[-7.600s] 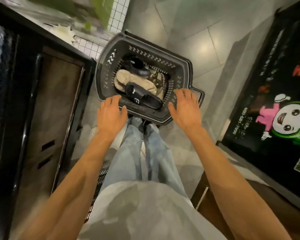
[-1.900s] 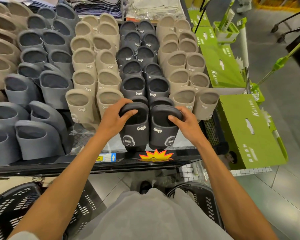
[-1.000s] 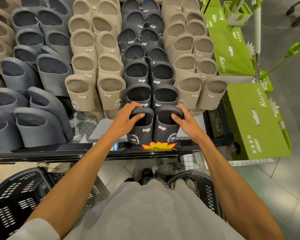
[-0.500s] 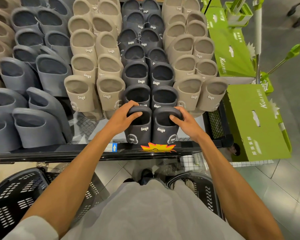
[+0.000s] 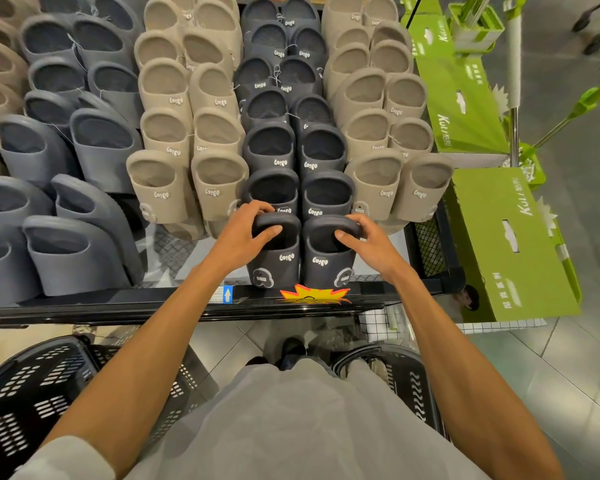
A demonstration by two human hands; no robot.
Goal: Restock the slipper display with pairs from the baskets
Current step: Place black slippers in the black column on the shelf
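Head view: L grip [image 5: 245,233] curled over strap of L dark slipper [image 5: 278,263], thumb inside the opening. R grip [image 5: 368,242] same on R dark slipper [image 5: 326,265]. Both holding, not let go yet.

Vs ~2 s back: pair moved in from over front rail [image 5: 118,303] & stood on end at near end of dark column [image 5: 274,147]. Straps now up against the pair just beyond the grips. Vs 0.5 s back: hardly any shift, so prob. seated.

Slippers side by side, touching, lower ends just behind starburst tag [image 5: 314,294] under the grips. Beige rows [image 5: 219,181] either side of grips.

For the task: this pair looks placed. Next = release, check no tip fwd, then back to the baskets. L basket [image 5: 32,393] under L forearm, R basket [image 5: 413,382] under R forearm. Contents can't tell. Bare mesh just L of L grip, in front of beige, prob. next spot.
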